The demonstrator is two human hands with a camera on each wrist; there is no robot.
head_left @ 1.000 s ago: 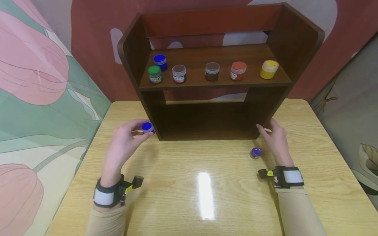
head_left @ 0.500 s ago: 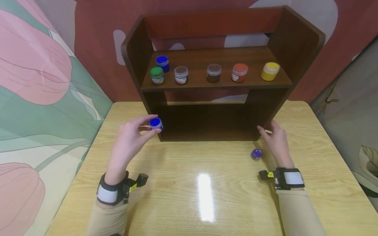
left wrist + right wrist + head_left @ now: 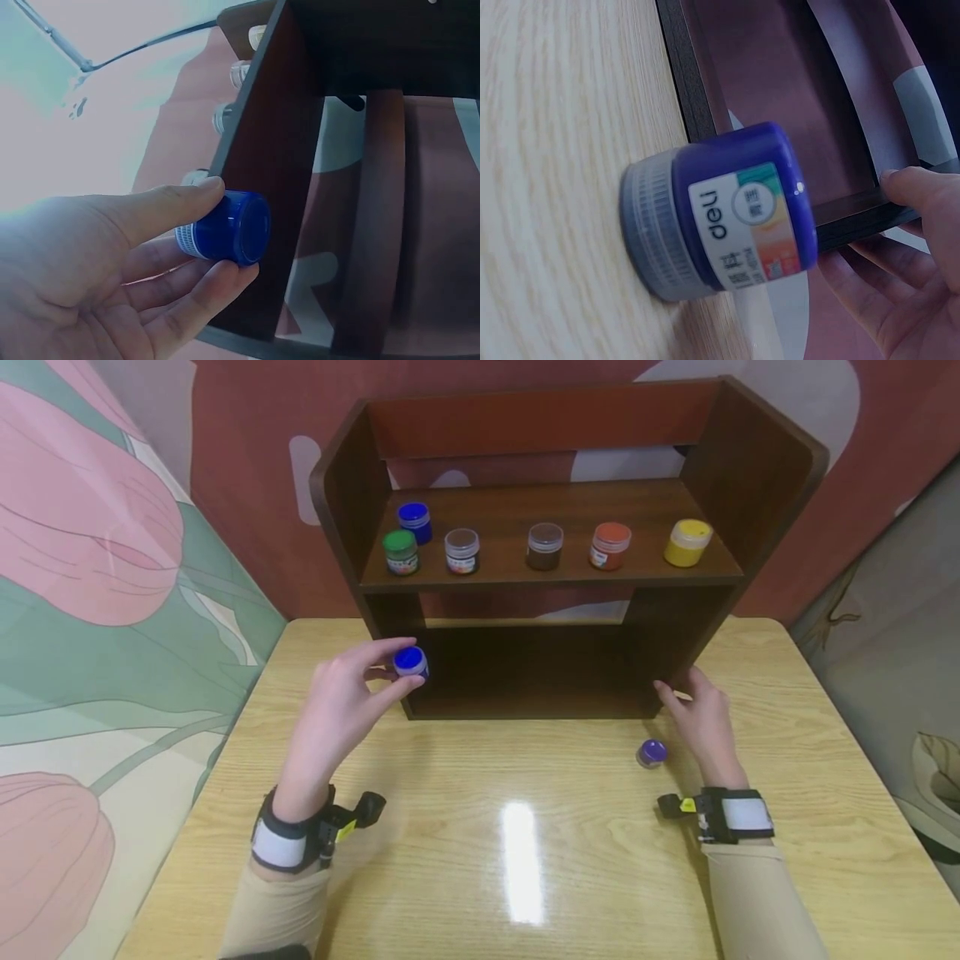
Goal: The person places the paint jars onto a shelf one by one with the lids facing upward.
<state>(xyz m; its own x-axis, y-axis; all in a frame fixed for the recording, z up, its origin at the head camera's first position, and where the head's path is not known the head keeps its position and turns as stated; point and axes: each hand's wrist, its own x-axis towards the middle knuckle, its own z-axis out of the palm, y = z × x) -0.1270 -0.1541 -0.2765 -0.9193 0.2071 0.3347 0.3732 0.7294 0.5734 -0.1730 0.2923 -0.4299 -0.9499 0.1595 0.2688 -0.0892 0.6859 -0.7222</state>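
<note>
My left hand (image 3: 337, 706) pinches a blue paint jar (image 3: 410, 662) between thumb and fingers, in front of the lower left side of a dark brown wooden shelf unit (image 3: 525, 581). In the left wrist view, the blue end of the jar points toward the shelf's lower opening. My right hand (image 3: 703, 722) grips the shelf's lower right side panel (image 3: 675, 627), its thumb on the inner side and fingers outside, as the right wrist view shows. Beside that hand a purple paint jar (image 3: 742, 206) stands on the table, its clear ribbed lid downward.
On the upper board stand several paint jars: blue (image 3: 415, 523), green (image 3: 401, 553), two dark ones (image 3: 462, 552), red (image 3: 610, 547) and yellow (image 3: 687, 543). The shelf unit stands on a light wood table (image 3: 465, 827), backed by a patterned wall (image 3: 255, 510).
My left hand has carried the blue jar right and slightly up, from beside the shelf's left panel to the front of the lower opening. The right hand stays at the right panel.
</note>
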